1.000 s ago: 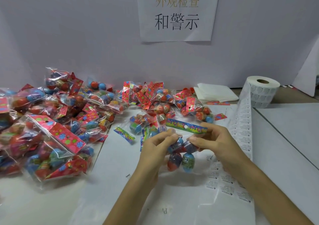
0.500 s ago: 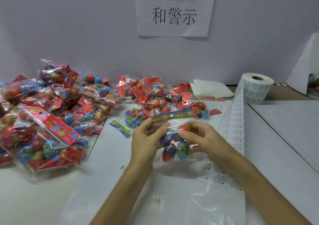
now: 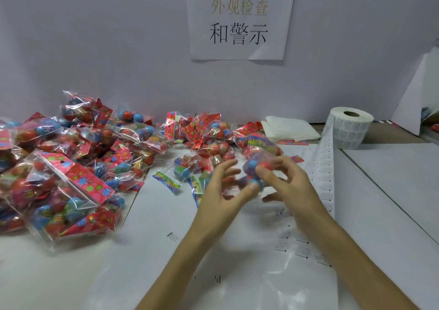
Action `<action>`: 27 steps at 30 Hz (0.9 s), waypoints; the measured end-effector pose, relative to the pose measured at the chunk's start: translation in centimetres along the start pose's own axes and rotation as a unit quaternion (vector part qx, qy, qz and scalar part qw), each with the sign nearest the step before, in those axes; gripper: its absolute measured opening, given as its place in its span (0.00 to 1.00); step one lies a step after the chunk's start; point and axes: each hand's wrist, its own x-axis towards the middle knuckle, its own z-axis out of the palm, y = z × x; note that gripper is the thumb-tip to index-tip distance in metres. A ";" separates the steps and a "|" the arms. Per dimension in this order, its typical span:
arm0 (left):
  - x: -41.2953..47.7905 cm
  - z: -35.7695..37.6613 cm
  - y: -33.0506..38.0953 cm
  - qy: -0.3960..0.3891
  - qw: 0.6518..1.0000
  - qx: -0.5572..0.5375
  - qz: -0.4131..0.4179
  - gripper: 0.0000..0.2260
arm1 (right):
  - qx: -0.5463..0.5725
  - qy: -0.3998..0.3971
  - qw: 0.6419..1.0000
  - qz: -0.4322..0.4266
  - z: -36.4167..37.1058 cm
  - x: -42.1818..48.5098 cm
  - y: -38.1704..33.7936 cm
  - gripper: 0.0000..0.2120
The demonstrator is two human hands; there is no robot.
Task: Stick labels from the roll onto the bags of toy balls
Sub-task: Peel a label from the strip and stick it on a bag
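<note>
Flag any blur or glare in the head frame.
Head view: bag of toy balls between left hand and right hand is motion-smeared; wall sign and label roll are sharp; cellophane on the bag pile at left throws white glints.

held bag (image 3: 260, 154): motion-blurred, ball count cannot be told | label strip (image 3: 324, 167): print too small to read | bag pile (image 3: 59, 167): cut by left edge | wall sign (image 3: 240, 20): top cut off
</note>
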 end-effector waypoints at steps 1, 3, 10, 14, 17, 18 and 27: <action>0.0 0.1 -0.3 -0.005 1.000 0.009 0.002 0.27 | 0.001 -0.034 0.999 -0.002 0.1 0.0 0.1 0.20; 0.2 0.0 -0.7 0.027 1.000 0.006 -0.002 0.21 | 0.014 -0.083 0.996 -0.006 0.0 0.1 0.2 0.17; 0.7 -1.2 0.2 0.018 0.972 -0.180 -0.151 0.16 | 0.002 -0.009 0.999 -0.033 -0.8 0.8 0.5 0.15; 0.3 -0.9 0.4 -0.042 0.978 -0.147 -0.143 0.14 | -0.008 -0.080 0.996 0.046 -0.6 0.6 0.5 0.18; 0.1 -0.6 0.4 -0.072 0.984 -0.111 -0.122 0.13 | -0.019 -0.086 0.995 0.053 -0.3 0.3 0.5 0.15; 0.1 -0.5 0.5 -0.071 0.986 -0.100 -0.113 0.13 | -0.024 -0.076 0.996 0.047 -0.3 0.3 0.4 0.12; 0.1 -0.7 0.0 -0.024 0.996 -0.065 -0.062 0.07 | -0.170 0.030 0.982 -0.082 0.0 0.1 0.6 0.02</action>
